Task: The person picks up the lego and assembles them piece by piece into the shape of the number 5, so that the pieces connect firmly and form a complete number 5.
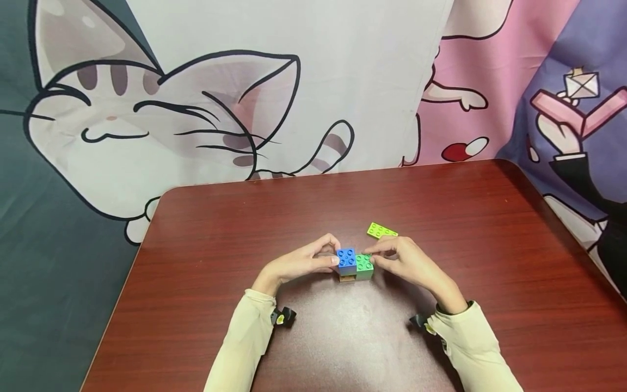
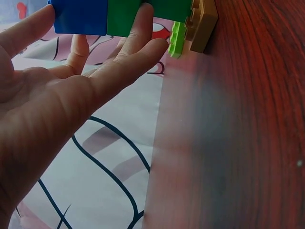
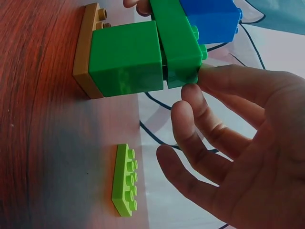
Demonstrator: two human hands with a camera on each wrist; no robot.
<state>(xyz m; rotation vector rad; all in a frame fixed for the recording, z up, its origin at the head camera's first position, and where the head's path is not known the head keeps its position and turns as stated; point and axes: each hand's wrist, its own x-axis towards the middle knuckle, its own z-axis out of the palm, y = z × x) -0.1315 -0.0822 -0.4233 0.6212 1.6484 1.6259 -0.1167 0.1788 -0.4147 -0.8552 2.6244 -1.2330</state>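
On the table, a tan plate [image 3: 85, 57] carries a lower green brick [image 3: 125, 59] at one end. Above that brick lies a second green brick [image 3: 175, 40], slightly tilted, with a thin gap showing between the two. A blue brick [image 1: 347, 268] sits on the upper green brick's left part. My left hand [image 1: 296, 265] holds the blue brick with its thumb, and a finger reaches beneath, by the green bricks. My right hand [image 1: 411, 265] pinches the upper green brick's right end between thumb and forefinger; its other fingers are loosely bent.
A lime-green studded plate [image 1: 380, 230] lies just behind the right hand, apart from the stack. The dark red wooden table [image 1: 220, 228] has rounded far corners. Behind it hangs a cloth with cartoon drawings [image 1: 372, 71].
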